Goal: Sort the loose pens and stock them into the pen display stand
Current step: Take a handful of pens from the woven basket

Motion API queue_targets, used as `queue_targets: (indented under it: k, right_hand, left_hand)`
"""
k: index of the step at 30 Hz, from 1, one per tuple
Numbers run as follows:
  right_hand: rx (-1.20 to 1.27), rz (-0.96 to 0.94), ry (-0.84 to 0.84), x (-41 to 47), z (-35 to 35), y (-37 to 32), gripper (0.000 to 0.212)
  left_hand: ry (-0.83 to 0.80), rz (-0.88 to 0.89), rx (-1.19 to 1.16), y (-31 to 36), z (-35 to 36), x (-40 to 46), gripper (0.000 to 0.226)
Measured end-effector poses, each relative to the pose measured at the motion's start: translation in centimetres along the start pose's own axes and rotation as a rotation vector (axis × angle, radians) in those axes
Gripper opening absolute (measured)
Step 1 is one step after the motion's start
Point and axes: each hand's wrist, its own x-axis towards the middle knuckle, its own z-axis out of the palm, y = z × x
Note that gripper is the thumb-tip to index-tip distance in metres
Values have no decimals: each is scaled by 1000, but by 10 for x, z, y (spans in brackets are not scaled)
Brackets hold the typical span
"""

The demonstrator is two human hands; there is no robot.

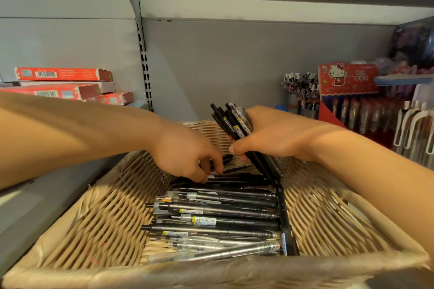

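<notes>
Your right hand (270, 134) grips bundle of black pens (237, 124), tops up, tips angled down into basket: likely keeps sorted ones gathered. Your left hand (185, 152) reaches down, fingertips curled onto one pen in loose pile (218, 216). Wicker basket (94, 225) holds mixed black and clear pens. Display stand (347, 87) well apart, right.

Your left hand (185, 152) reaches down at frame centre, fingers curled, pinching. Your right hand (270, 135) grips a bundle, wrist angled inward.
</notes>
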Motion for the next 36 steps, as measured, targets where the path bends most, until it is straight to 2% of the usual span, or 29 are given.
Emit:
queue_targets:
  k: [4, 9, 15, 18, 20, 23, 26, 30, 34, 36]
  right_hand:
    - [-25, -13, -18, -1, 0, -1, 18]
    - [1, -14, -49, -2, 0, -1, 9]
    - [-16, 7, -27, -4, 1, -1, 18]
    - [-24, 10, -20, -3, 1, 0, 19]
    - [-26, 11, -20, -3, 0, 2, 15]
    - [6, 9, -10, -2, -2, 5, 15]
    - [45, 10, -2, -2, -2, 6, 16]
    - [49, 40, 31, -1, -1, 8, 20]
    - [44, 40, 54, -3, -1, 8, 20]
    - [19, 44, 53, -3, -1, 7, 18]
  left_hand:
    - [-18, 11, 67, 1, -3, 0, 49]
    - [-19, -69, 63, 1, -3, 4, 44]
    - [-40, -74, 31, -3, -4, -1, 39]
    - [29, -88, 29, -3, -6, 1, 32]
    - [152, -68, 7, -3, -9, 3, 22]
    - [424, -21, -158, -3, -16, 6, 5]
    - [605, 53, -440, -4, -19, 6, 14]
    - [601, 148, -825, -4, -14, 2, 24]
    - [529, 180, -952, -5, -13, 1, 38]
    - [499, 164, -948, -7, -13, 1, 36]
